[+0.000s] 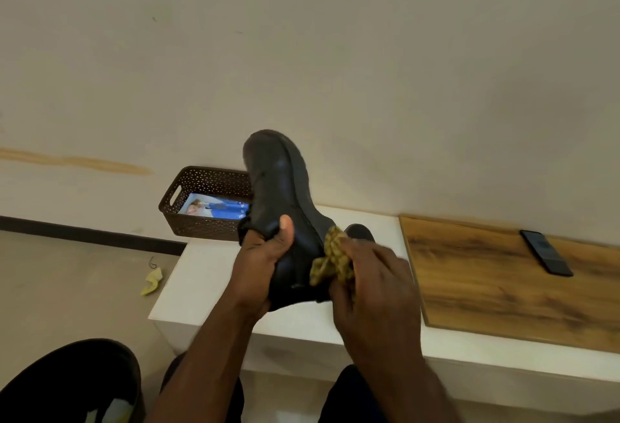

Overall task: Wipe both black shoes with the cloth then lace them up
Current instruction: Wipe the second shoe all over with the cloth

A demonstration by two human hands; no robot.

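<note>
A: Holding the black boot point(285, 194) up over the white bench point(208, 275), is that the left hand point(265, 254)?

B: Yes. Its fingers curl round the boot's ankle opening, and the thumb point(286, 226) lies flat on the leather side. The toe points up and away toward the wall; the heel end sits low, between the two hands.

A: And the right hand point(372, 285)?

B: It grips a bunched yellow-green patterned cloth point(332, 256), fingers curled round it, and presses it to the boot's right flank, just right of the left hand's grip.

A: Where's the other shoe?

B: Only a dark rounded toe point(359, 233) shows on the bench, behind the cloth and the right hand. The rest is hidden.

A: Any laces?

B: I cannot tell; the boot's front is turned away.

A: What else is around?

B: A brown perforated basket point(188, 211) at the bench's far left end with a lit screen point(214, 209) inside. A wooden board point(503, 285) lies on the bench to the right, with a dark phone point(545, 252) on it. A yellow scrap point(152, 281) lies on the floor left of the bench
</note>
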